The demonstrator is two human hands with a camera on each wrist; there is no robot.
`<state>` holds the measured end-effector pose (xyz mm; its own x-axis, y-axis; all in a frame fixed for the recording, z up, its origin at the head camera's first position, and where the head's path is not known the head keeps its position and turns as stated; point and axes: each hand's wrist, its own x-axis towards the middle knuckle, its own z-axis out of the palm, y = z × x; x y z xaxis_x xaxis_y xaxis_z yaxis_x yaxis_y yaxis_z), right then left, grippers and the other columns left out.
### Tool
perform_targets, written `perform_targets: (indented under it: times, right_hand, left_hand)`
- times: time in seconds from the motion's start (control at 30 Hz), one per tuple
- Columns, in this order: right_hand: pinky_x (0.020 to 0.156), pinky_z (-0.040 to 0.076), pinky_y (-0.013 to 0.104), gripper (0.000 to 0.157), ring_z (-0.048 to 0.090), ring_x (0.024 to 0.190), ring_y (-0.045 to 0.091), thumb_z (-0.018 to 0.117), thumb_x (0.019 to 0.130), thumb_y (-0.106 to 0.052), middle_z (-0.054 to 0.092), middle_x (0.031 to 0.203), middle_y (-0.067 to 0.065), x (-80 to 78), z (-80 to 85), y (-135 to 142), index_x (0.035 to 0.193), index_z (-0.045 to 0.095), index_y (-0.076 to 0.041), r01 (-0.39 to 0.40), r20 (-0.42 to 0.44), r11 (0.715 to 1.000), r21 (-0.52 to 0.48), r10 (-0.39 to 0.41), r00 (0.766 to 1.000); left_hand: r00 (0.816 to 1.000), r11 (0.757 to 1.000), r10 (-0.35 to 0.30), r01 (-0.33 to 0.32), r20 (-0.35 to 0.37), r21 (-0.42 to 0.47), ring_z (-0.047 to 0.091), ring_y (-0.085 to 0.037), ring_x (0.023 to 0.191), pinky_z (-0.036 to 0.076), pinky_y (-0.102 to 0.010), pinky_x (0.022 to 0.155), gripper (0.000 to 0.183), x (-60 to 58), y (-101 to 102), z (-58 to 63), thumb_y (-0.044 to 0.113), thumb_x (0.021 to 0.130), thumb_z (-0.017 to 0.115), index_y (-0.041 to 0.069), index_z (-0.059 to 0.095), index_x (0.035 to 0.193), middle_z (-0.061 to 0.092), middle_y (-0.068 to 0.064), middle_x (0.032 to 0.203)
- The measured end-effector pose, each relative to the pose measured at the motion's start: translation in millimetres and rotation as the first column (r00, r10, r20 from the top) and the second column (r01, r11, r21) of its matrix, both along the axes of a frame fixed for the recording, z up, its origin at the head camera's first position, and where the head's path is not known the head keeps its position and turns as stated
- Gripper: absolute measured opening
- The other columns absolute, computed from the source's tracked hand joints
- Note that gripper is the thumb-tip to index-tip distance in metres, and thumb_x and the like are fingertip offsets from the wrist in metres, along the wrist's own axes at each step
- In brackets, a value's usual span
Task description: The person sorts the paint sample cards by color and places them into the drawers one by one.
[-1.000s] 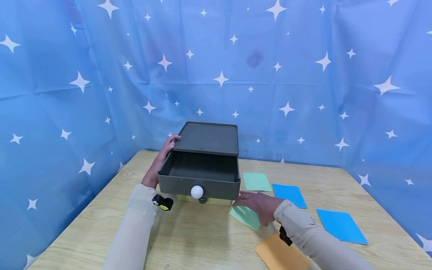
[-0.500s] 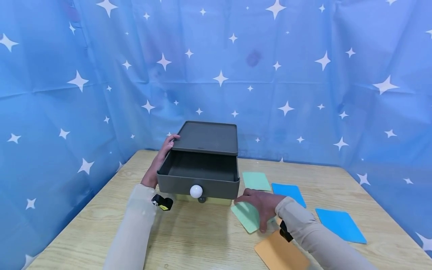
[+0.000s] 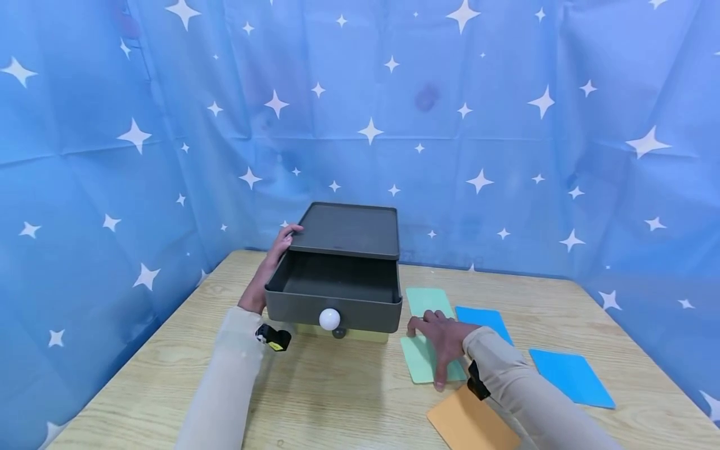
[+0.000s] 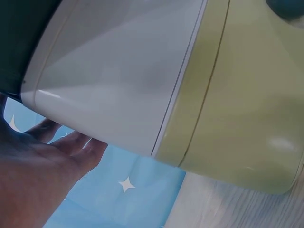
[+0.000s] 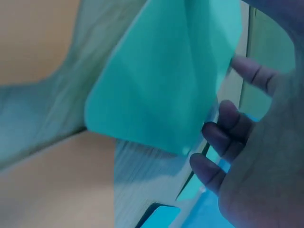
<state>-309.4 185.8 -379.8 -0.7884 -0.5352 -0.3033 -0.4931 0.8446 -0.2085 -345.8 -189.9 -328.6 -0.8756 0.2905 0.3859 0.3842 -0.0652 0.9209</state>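
The box (image 3: 349, 230) is steadied, it seems, by the left hand (image 3: 269, 270), fingers loose; beside it on the bench (image 3: 326, 400), the near green card (image 3: 420, 367) is touched by the right hand (image 3: 441, 340), fingers apart, maybe for neatness.

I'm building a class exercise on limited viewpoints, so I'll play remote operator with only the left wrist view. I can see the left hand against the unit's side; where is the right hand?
Observer: In the head view, the right hand is over the nearer green card.
Operator: Is anything pulled out of the unit?
Observer: Yes, its dark top drawer is open toward the head camera.
Operator: What lies just below that card in the head view?
Observer: An orange card, partly in front of the right sleeve's path.
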Motion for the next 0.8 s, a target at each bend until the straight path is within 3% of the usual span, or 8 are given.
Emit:
perform_targets:
  times: [0.17,0.47,0.67,0.8]
  right_hand:
    - [0.081,0.044,0.039,0.090,0.038,0.102,0.019,0.102,0.049,-0.030,0.039,0.111,0.001,2.9,1.2,1,0.118,0.045,-0.020,0.033,0.018,0.999,-0.028,-0.033,0.999]
    - [0.093,0.049,0.051,0.105,0.045,0.116,0.024,0.102,0.050,-0.029,0.048,0.127,0.005,8.0,3.9,3,0.136,0.043,-0.024,0.028,0.026,0.999,-0.042,-0.027,0.999]
    - [0.096,0.044,0.058,0.101,0.048,0.108,0.024,0.100,0.051,-0.038,0.049,0.120,0.005,11.2,10.4,7,0.136,0.048,-0.020,-0.019,-0.038,0.998,-0.062,0.017,0.999]
    - [0.089,0.046,0.052,0.099,0.050,0.102,0.023,0.097,0.056,-0.039,0.047,0.119,0.007,13.7,25.1,11,0.140,0.050,-0.016,-0.050,-0.071,0.993,-0.109,0.042,0.997]
  left_hand:
    - [1.000,1.000,-0.004,0.004,0.003,0.003,0.021,-0.035,0.146,0.023,-0.058,0.115,0.045,2.3,0,-0.2,0.040,0.109,0.023,0.021,0.027,0.150,0.013,-0.007,0.164]
    - [1.000,1.000,-0.001,0.001,0.013,-0.007,0.019,-0.035,0.147,0.021,-0.058,0.116,0.045,2.4,1,-0.8,0.040,0.109,0.022,0.023,0.027,0.150,0.010,-0.007,0.165]
    - [1.000,1.000,0.003,-0.003,0.009,-0.014,0.019,-0.036,0.148,0.021,-0.058,0.116,0.046,0.9,1,-1.4,0.040,0.108,0.022,0.022,0.027,0.150,0.010,-0.007,0.165]
    - [1.000,1.000,0.002,-0.002,0.003,-0.015,0.019,-0.034,0.148,0.021,-0.056,0.116,0.044,0.5,0,-0.9,0.040,0.108,0.021,0.022,0.028,0.149,0.011,-0.007,0.165]
